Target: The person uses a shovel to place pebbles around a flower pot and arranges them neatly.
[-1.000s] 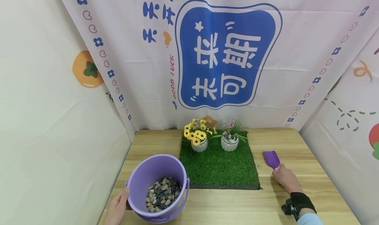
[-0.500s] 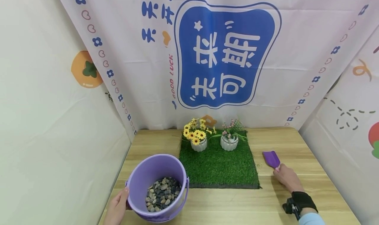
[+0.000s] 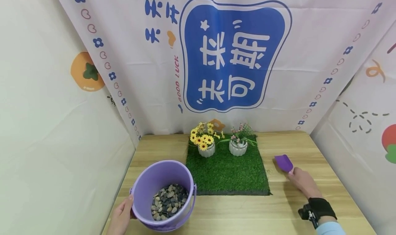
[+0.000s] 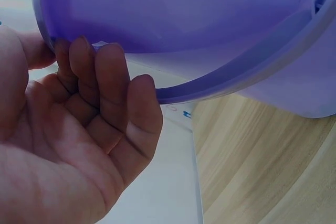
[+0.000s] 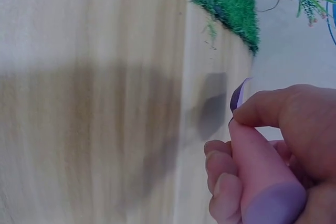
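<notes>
A purple bucket (image 3: 166,171) stands at the front left, its mouth facing me, with dark and pale pebbles (image 3: 169,201) on its bottom. My left hand (image 3: 121,214) grips it at the left side. In the left wrist view, curled fingers (image 4: 142,98) lie at the bucket's handle band (image 4: 220,80), the thumb close to the rim. On the right, my right hand (image 3: 304,180) holds a small toy shovel (image 3: 284,163) with a purple blade, blade pointing away. The right wrist view shows its pink grip (image 5: 262,163) wrapped by the fingers, above its shadow on the table.
A green turf mat (image 3: 229,176) lies mid-table, bearing a white pot of yellow flowers (image 3: 202,138) and a white pot of pink flowers (image 3: 238,147) near its back edge. Bare wood tabletop (image 3: 235,214) shows in front of the mat. Printed cloth (image 3: 154,90) hangs behind.
My right hand has shifted slightly right and the shovel's blade has turned a little. The left hand keeps its hold on the bucket. The whole head view has drifted slightly left and up.
</notes>
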Action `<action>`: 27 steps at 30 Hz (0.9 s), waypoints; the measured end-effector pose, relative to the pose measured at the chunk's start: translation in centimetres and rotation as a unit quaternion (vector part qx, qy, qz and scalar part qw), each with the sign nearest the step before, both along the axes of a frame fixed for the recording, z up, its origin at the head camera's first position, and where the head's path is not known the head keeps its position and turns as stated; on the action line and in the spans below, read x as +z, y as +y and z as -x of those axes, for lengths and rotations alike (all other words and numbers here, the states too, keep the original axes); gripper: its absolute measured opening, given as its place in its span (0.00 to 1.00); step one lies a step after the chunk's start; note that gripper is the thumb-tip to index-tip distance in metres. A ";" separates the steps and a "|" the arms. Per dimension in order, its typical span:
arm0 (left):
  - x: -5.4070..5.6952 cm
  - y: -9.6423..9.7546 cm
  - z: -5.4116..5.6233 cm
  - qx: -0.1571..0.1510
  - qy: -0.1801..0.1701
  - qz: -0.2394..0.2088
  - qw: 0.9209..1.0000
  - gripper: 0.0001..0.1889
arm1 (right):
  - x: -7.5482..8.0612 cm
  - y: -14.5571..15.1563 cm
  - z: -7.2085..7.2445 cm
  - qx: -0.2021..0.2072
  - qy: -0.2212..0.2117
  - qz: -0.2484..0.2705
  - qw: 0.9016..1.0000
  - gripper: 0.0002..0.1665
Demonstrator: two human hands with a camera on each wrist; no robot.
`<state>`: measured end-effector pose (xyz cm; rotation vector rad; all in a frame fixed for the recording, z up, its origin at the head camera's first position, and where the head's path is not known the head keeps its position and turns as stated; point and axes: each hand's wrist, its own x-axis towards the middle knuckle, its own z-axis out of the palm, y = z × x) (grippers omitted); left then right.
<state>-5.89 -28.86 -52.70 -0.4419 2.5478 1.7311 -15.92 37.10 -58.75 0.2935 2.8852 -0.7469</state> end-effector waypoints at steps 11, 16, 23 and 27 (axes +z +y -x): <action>0.3 0.3 -0.1 0.004 -0.006 -0.016 1.000 0.30 | 1.9 -0.1 -0.5 0.004 -0.013 0.015 1.000 0.17; 0.0 0.2 -0.1 0.003 -0.008 -0.020 1.000 0.30 | 3.2 -0.3 -0.5 0.017 -0.013 0.010 1.000 0.18; -0.3 0.1 0.0 0.008 0.008 -0.031 0.999 0.29 | 4.6 -0.5 -0.5 0.038 0.001 0.003 0.999 0.20; -0.3 0.1 -0.1 0.006 0.003 -0.024 1.000 0.29 | 5.4 -0.5 -0.3 0.046 -0.007 0.002 0.999 0.21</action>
